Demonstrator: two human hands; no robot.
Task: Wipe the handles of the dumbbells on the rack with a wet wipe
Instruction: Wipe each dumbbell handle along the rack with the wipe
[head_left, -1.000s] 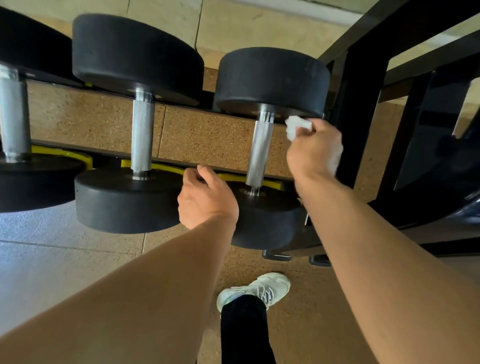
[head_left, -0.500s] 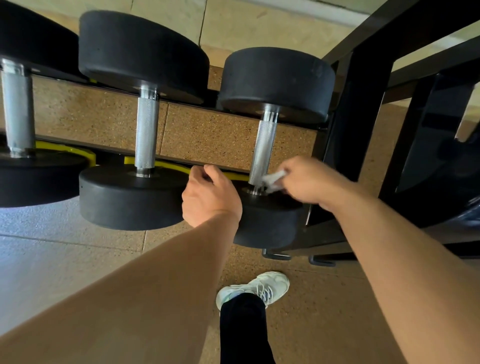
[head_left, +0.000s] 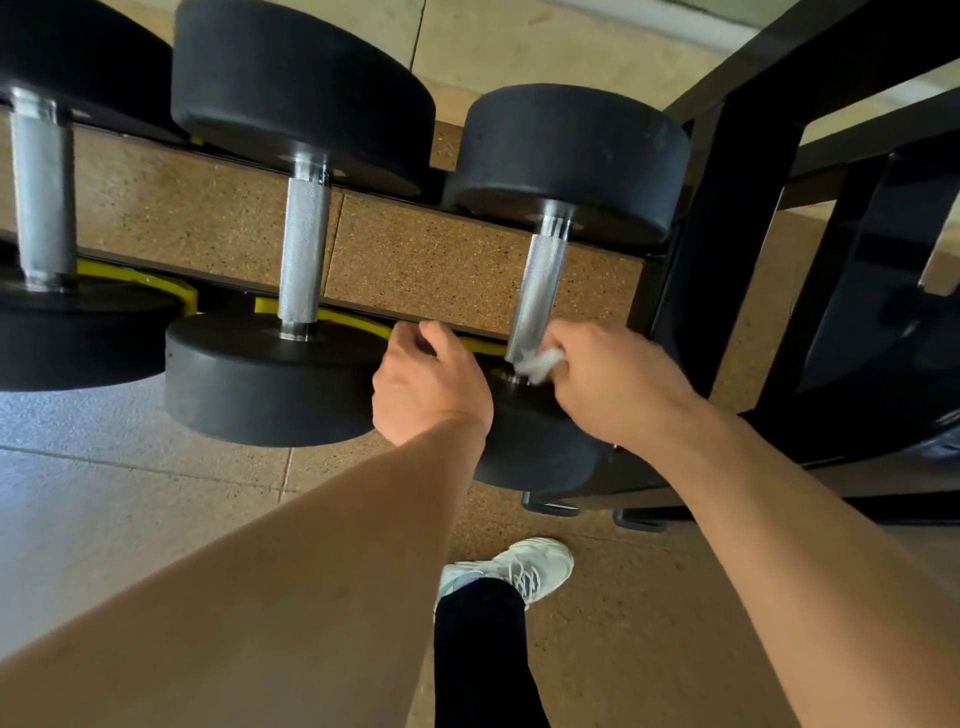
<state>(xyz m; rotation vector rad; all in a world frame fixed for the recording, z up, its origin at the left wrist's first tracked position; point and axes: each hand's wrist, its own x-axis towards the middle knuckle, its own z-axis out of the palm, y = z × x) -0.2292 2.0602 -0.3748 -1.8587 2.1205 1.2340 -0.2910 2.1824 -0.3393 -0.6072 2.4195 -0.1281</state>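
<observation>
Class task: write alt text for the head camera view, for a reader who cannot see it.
A person's right hand presses a white wet wipe against the near end of the rightmost dumbbell's metal handle on a rack, while the left hand grips the rack's front rail. Two more dumbbells sit to the left.

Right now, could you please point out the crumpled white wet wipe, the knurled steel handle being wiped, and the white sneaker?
crumpled white wet wipe (head_left: 540, 364), head view, its bunched middle
knurled steel handle (head_left: 540, 291), head view, mid-shaft
white sneaker (head_left: 524, 569), head view, the laces
</observation>
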